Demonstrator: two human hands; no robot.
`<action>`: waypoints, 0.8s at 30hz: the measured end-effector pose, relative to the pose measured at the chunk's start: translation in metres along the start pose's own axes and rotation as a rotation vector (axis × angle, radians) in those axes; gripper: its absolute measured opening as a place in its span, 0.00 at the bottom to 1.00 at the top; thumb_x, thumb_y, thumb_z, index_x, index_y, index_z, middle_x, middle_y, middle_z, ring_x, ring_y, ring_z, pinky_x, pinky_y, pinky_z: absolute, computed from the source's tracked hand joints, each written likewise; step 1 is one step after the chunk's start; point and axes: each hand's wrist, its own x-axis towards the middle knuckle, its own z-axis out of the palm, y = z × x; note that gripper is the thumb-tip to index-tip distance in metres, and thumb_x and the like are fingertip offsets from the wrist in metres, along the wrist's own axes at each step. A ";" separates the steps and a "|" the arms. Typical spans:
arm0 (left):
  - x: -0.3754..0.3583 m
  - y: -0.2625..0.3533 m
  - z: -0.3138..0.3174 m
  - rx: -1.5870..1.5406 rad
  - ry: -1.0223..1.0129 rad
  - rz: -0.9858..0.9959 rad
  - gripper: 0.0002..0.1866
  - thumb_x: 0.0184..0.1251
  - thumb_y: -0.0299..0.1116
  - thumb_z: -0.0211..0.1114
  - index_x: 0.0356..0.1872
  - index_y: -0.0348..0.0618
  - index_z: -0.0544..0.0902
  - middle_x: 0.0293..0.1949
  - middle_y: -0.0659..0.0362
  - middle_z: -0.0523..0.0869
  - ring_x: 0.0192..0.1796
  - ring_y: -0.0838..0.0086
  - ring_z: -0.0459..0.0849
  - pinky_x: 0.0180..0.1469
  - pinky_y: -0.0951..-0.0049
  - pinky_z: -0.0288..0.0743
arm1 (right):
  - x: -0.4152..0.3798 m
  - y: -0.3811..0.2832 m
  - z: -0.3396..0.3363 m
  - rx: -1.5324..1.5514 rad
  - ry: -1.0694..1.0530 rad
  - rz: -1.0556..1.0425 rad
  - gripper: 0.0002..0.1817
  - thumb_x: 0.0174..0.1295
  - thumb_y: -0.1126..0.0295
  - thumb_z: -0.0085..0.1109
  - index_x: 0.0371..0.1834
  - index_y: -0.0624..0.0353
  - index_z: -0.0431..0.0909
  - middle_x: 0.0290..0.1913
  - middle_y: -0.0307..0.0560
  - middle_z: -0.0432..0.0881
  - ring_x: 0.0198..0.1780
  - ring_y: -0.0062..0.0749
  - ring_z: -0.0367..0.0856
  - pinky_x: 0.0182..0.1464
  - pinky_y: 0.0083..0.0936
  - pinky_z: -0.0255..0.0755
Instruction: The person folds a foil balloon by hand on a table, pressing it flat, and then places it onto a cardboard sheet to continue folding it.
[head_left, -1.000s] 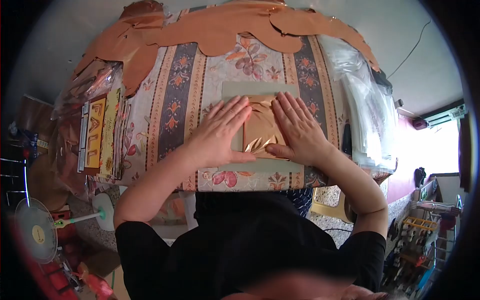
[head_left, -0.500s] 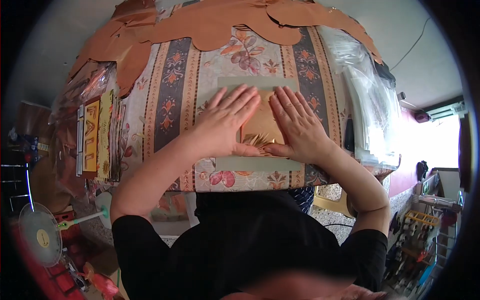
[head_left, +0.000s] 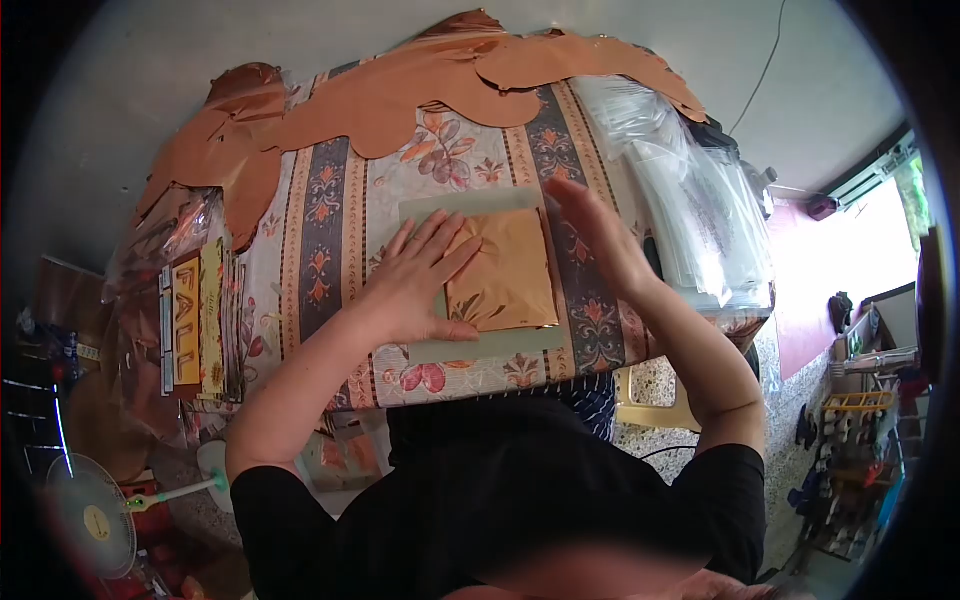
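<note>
A square gold-coloured foil packet or sheet (head_left: pixel 508 270), wrinkled near its lower left, lies on a flat grey-green board (head_left: pixel 490 347). My left hand (head_left: pixel 412 290) rests on the board with fingers spread, its fingertips and thumb over the packet's left edge. To the right of the board, my right hand (head_left: pixel 603 235) is raised edge-on, its fingers stretched out and nothing visible in it. The palm of the right hand is hidden from this angle.
A patterned tablecloth (head_left: pixel 325 240) covers the table. Scalloped brown sheets (head_left: pixel 380 105) lie along the far side. Clear plastic sleeves (head_left: pixel 690 220) are piled at the right. A row of cards, one marked FALL (head_left: pixel 187 325), stands at the left, above a fan (head_left: pixel 95 520).
My right hand has lifted off the gold packet and moved right, turning edge-on. The left hand has stayed flat at the packet's left side. The camera view has shifted.
</note>
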 end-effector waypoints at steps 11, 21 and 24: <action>0.006 0.000 0.013 0.086 0.079 0.032 0.60 0.47 0.80 0.58 0.77 0.51 0.58 0.78 0.49 0.52 0.81 0.56 0.45 0.80 0.51 0.37 | -0.036 0.004 0.010 -1.018 -0.164 -0.317 0.35 0.72 0.59 0.48 0.75 0.68 0.53 0.78 0.66 0.49 0.81 0.53 0.43 0.79 0.42 0.40; 0.006 0.004 0.009 0.053 0.079 0.026 0.59 0.48 0.75 0.64 0.77 0.52 0.56 0.79 0.50 0.50 0.81 0.57 0.44 0.79 0.49 0.39 | -0.034 0.005 0.011 -1.244 -0.295 -0.322 0.39 0.73 0.50 0.42 0.77 0.68 0.48 0.78 0.67 0.47 0.81 0.53 0.40 0.80 0.44 0.32; 0.005 0.004 0.008 0.054 0.054 0.012 0.59 0.47 0.75 0.64 0.78 0.52 0.56 0.79 0.50 0.50 0.81 0.58 0.44 0.80 0.50 0.38 | -0.034 0.006 0.010 -1.283 -0.316 -0.336 0.41 0.73 0.48 0.43 0.77 0.68 0.47 0.79 0.67 0.47 0.81 0.53 0.39 0.80 0.46 0.31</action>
